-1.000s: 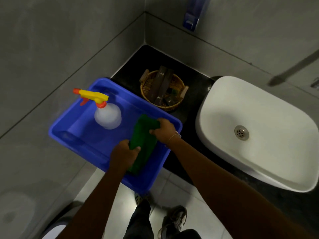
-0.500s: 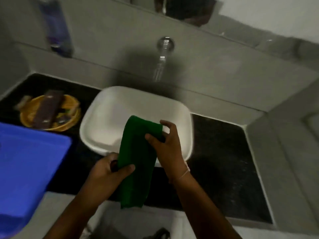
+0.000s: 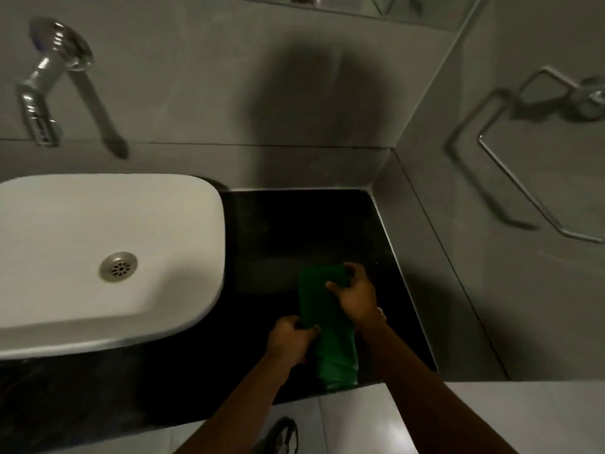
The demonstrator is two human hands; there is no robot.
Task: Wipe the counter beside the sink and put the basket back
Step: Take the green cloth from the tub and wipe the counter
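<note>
A folded green cloth (image 3: 327,335) hangs over the black counter (image 3: 294,231) to the right of the white sink (image 3: 82,224). My right hand (image 3: 355,294) pinches the cloth's upper edge. My left hand (image 3: 288,339) grips its left side lower down. The cloth's bottom end reaches the counter's front edge. The wicker basket is out of view.
A chrome tap (image 3: 42,90) sticks out of the grey wall above the sink. A metal towel ring (image 3: 537,178) hangs on the right wall, which bounds the counter on that side. A shoe (image 3: 281,434) shows on the pale floor below.
The view has swung right, from the blue tub and the basket on the left counter, past the sink, to the right counter. Both hands carried the green cloth along.
</note>
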